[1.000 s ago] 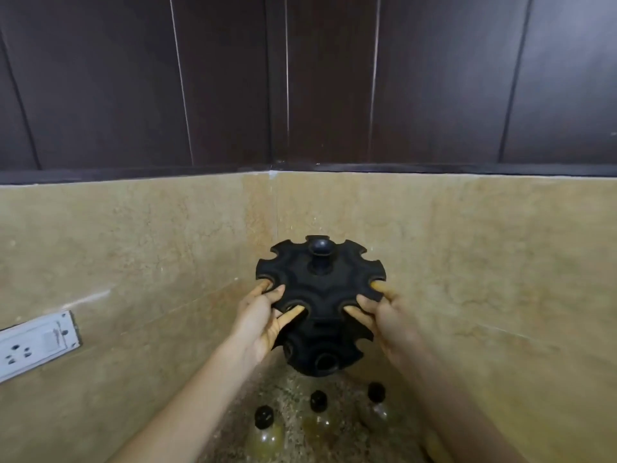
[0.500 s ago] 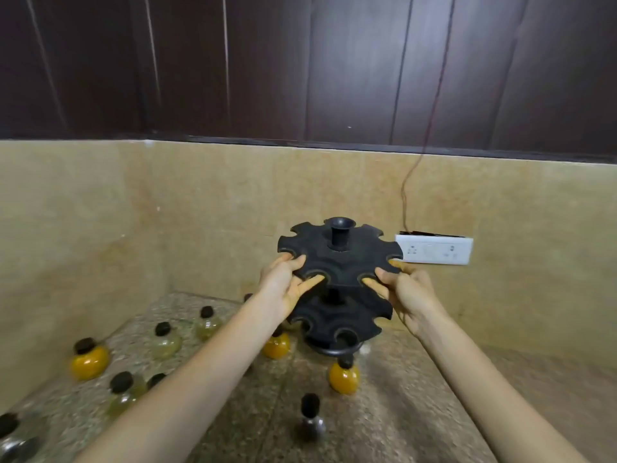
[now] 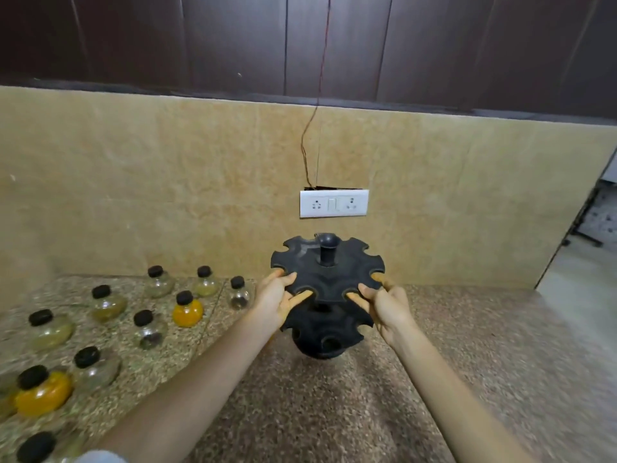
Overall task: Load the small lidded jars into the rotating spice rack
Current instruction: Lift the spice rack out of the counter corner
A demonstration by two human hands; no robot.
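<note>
Gripping the black notched two-tier plastic spice rack (image 3: 329, 285) at frame centre, left hand (image 3: 277, 300) and right hand (image 3: 387, 307) could lose it if a tier spins, striking the black-lidded glass jars (image 3: 187, 312) at left.

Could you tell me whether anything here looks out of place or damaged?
A thin wire dangles down the wall into a dark gap above the socket plate, which looks improvised. The jars stand upright, nothing spilled. The held rack looks intact.

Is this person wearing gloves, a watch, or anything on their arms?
No gloves, rings or watch show on the left hand or right hand; both forearms are uncovered. A pale sleeve edge shows at the bottom, on the left arm.
</note>
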